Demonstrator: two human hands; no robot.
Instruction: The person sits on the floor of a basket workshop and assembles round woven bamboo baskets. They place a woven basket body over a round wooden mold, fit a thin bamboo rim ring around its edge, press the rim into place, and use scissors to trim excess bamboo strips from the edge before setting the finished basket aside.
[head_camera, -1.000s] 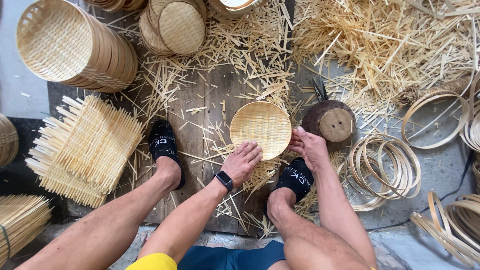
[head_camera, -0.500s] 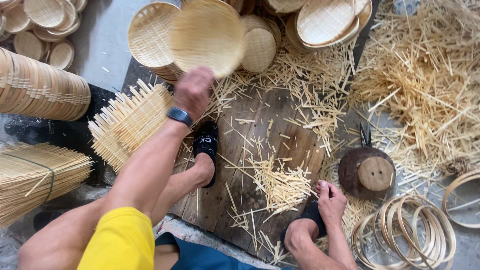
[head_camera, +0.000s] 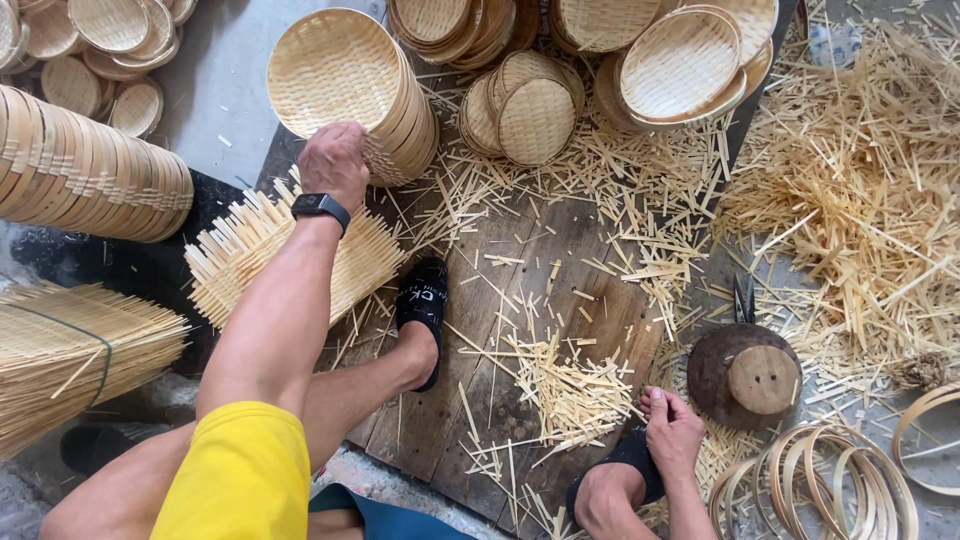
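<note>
Left hand (head_camera: 335, 160) lies knuckles-up on the lower rim of a stack of round, pale woven bamboo trays (head_camera: 350, 90) tipped on its side; fingers curl over the outermost tray's edge, in contact, though whether they pinch it I cannot tell. Judgement: each tray is light, thin and springy, dry and not slippery. The weave would crush or splinter under a hard squeeze, so the stiffer bound rim is the place to grip.

Just below that hand's wrist sits a square mat of bamboo slats with loose fringed ends (head_camera: 285, 255).

Right hand (head_camera: 675, 435) rests by the right foot, fingers loosely bent, nothing visibly held. Close to its right stands a dark round wooden block (head_camera: 745, 375); beyond it, coiled bamboo hoops (head_camera: 830, 490).

Bamboo offcuts litter the wooden board (head_camera: 560, 250) between the hands.

No packages, labels or signs are legible.
</note>
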